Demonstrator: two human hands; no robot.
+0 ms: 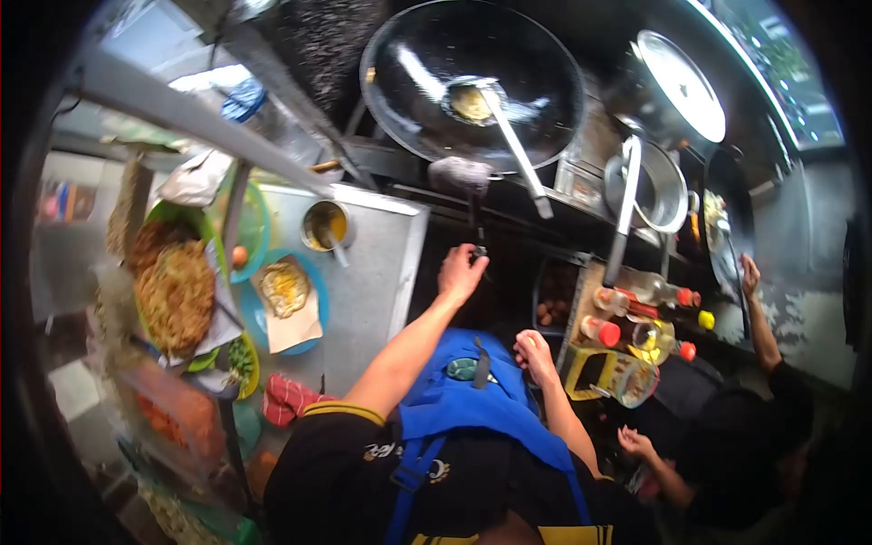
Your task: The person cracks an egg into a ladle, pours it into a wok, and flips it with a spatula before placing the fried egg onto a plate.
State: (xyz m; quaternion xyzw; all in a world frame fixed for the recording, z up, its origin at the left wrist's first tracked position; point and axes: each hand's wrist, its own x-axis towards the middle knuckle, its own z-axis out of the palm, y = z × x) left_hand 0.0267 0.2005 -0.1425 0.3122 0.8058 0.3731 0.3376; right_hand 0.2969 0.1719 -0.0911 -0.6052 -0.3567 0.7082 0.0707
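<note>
My left hand [461, 272] reaches forward below the stove edge, its fingers closed on a small dark knob [480, 252]. Above it sits a large black wok [400, 109] with an egg [472, 103] frying in a little oil. A metal spatula [518, 154] leans in the wok, its blade at the egg and its handle over the near rim. Close to the blue apron [463, 381], my right hand [534, 354] is held with curled fingers, and nothing shows in it.
On the left metal counter [372, 245] are a cup [325, 225] with a spoon and a blue plate [313, 309] with a fried egg on paper. Bottles [649, 286] and a saucepan [668, 195] stand right. A co-worker's hand [750, 275] is at another pan.
</note>
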